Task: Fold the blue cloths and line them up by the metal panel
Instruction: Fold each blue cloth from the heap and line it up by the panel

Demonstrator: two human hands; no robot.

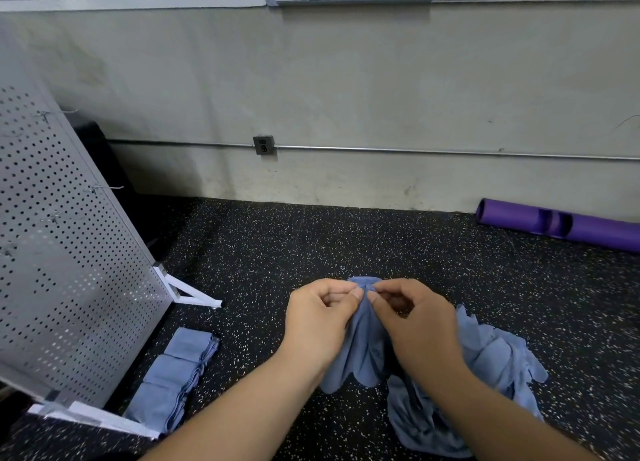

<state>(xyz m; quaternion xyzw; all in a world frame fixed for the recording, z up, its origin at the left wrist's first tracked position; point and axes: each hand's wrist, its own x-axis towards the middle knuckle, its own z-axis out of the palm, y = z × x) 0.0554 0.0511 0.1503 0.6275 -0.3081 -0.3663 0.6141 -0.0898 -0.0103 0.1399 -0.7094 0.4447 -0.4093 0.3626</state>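
One head cam, wide-angle (edges seem warped), fwd & down; close over left hand & right hand.

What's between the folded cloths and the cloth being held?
Bare speckled floor lies between folded cloths and held cloth; left forearm reaches over it. Head view.

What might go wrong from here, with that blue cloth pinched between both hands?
The left hand and right hand pinch the held cloth only at its bunched top edge, so it may slip or fold crooked.
Its hem hangs beside the unfolded pile and may drag a piece along.
Setting it down may nudge the folded row by the metal panel.
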